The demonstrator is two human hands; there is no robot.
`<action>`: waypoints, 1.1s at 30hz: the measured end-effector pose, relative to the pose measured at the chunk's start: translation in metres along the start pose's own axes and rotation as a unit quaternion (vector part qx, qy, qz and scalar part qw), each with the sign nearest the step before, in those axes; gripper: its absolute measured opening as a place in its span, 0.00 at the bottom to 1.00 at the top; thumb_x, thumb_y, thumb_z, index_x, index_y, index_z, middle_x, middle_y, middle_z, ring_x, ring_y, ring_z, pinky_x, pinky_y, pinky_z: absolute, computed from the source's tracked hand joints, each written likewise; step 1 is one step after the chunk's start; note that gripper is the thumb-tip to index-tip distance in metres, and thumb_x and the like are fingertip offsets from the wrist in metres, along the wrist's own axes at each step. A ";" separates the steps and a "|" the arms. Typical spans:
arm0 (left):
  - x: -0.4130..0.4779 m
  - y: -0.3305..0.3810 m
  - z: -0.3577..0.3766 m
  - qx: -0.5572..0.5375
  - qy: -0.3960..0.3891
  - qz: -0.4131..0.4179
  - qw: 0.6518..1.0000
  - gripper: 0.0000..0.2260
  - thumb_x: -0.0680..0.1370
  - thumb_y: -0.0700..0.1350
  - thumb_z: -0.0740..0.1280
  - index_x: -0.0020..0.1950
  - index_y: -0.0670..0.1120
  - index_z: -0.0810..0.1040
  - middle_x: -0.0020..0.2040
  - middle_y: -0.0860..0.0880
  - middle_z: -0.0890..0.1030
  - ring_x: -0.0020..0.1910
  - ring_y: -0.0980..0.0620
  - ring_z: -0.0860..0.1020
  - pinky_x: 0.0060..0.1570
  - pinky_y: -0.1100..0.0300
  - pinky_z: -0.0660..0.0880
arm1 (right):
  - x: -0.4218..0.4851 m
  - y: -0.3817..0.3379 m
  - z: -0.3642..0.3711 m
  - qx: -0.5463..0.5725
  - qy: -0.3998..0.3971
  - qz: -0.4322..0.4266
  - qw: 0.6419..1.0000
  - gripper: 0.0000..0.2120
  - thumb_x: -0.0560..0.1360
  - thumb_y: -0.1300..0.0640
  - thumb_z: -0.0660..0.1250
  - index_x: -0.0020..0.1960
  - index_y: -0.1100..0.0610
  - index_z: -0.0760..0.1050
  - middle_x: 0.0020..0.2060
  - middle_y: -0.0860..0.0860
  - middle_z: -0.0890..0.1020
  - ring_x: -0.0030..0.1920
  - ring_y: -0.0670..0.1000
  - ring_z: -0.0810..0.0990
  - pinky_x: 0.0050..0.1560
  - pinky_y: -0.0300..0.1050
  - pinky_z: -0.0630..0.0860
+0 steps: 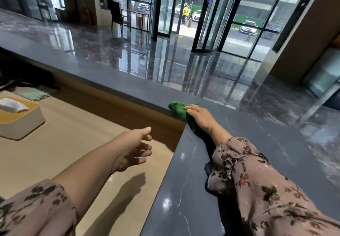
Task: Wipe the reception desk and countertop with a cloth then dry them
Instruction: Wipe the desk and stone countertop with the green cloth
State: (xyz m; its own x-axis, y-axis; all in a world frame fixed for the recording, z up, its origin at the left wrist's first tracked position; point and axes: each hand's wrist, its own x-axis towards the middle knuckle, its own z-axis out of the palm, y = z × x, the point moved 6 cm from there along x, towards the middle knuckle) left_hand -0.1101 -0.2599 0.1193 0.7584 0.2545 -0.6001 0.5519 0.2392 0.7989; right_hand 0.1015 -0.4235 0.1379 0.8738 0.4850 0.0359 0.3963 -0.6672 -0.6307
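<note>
Cloth (177, 107), green, lies mid-frame at the inner corner of the dark veined table (184, 189), pressed under the right hand (200, 117), fingers straight. Left hand (132, 147) hovers, fingers loose and empty, over the beige lower table (73, 143); tissue box (22, 123) at left. Glossy floor (165, 60), glass doors (211, 14) above.

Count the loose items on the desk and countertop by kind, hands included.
Cloths: 2, the green cloth on the countertop, the pale green cloth on the lower desk
Tissue boxes: 1, the tissue box
Hands: 2, the left hand, the right hand
Total: 5
</note>
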 end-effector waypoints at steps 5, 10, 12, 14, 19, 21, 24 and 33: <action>-0.006 0.004 0.020 0.008 -0.033 0.011 0.999 0.15 0.80 0.56 0.61 0.53 0.45 0.76 0.48 0.43 0.78 0.45 0.48 0.79 0.41 0.56 0.73 | -0.035 -0.029 0.018 -0.133 -0.015 -0.111 0.985 0.15 0.80 0.56 0.57 0.57 0.59 0.80 0.63 0.54 0.77 0.67 0.53 0.70 0.71 0.42 0.58; -0.022 0.007 0.022 0.025 -0.052 0.024 0.998 0.16 0.80 0.56 0.60 0.56 0.44 0.75 0.52 0.42 0.80 0.49 0.47 0.80 0.45 0.55 0.75 | -0.054 -0.050 0.035 -0.258 -0.066 -0.092 0.959 0.17 0.81 0.52 0.54 0.59 0.57 0.78 0.60 0.55 0.78 0.62 0.56 0.71 0.65 0.46 0.64; -0.029 0.008 0.016 0.030 -0.054 0.031 0.998 0.16 0.80 0.56 0.60 0.57 0.44 0.75 0.53 0.42 0.81 0.50 0.47 0.81 0.46 0.55 0.76 | -0.063 -0.059 0.042 -0.272 -0.074 -0.089 0.955 0.18 0.81 0.52 0.54 0.59 0.56 0.79 0.59 0.54 0.79 0.60 0.55 0.72 0.62 0.46 0.67; -0.033 0.007 0.008 0.034 -0.049 0.036 0.998 0.16 0.80 0.56 0.60 0.57 0.44 0.75 0.53 0.42 0.81 0.51 0.46 0.81 0.46 0.55 0.76 | -0.074 -0.066 0.048 -0.278 -0.083 -0.088 0.953 0.17 0.80 0.52 0.54 0.58 0.56 0.80 0.59 0.54 0.79 0.59 0.55 0.73 0.62 0.46 0.67; -0.044 -0.010 -0.010 0.045 -0.041 0.032 0.998 0.16 0.80 0.56 0.59 0.55 0.45 0.74 0.52 0.42 0.80 0.50 0.47 0.80 0.44 0.55 0.75 | -0.108 -0.083 0.065 -0.278 -0.093 -0.097 0.951 0.16 0.80 0.52 0.55 0.51 0.56 0.81 0.53 0.53 0.81 0.54 0.54 0.75 0.60 0.48 0.69; -0.049 -0.022 -0.016 0.054 -0.037 0.024 0.998 0.15 0.81 0.56 0.59 0.53 0.45 0.74 0.52 0.42 0.79 0.48 0.47 0.79 0.44 0.55 0.75 | -0.128 -0.092 0.071 -0.272 -0.093 -0.101 0.952 0.16 0.79 0.52 0.55 0.49 0.56 0.81 0.50 0.53 0.81 0.52 0.53 0.75 0.57 0.46 0.69; -0.058 -0.037 -0.025 0.061 -0.032 0.018 0.997 0.14 0.81 0.55 0.59 0.52 0.45 0.73 0.52 0.42 0.79 0.48 0.47 0.78 0.47 0.54 0.73 | -0.157 -0.106 0.081 -0.265 -0.100 -0.104 0.953 0.19 0.78 0.50 0.54 0.50 0.55 0.82 0.50 0.53 0.82 0.52 0.54 0.75 0.55 0.46 0.69; -0.097 -0.077 -0.032 0.082 -0.050 0.021 0.995 0.14 0.82 0.53 0.57 0.56 0.43 0.72 0.53 0.42 0.77 0.46 0.48 0.76 0.41 0.57 0.72 | -0.247 -0.149 0.109 -0.255 -0.083 -0.105 0.958 0.16 0.80 0.51 0.56 0.51 0.56 0.81 0.49 0.54 0.81 0.50 0.53 0.72 0.56 0.48 0.68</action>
State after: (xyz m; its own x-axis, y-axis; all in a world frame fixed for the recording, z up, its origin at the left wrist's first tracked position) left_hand -0.2376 -0.2726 0.1149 0.8077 0.1645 -0.5661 0.5624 0.0727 0.8236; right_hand -0.2043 -0.3828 0.1382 0.7202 0.6932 -0.0293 0.6811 -0.7143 -0.1608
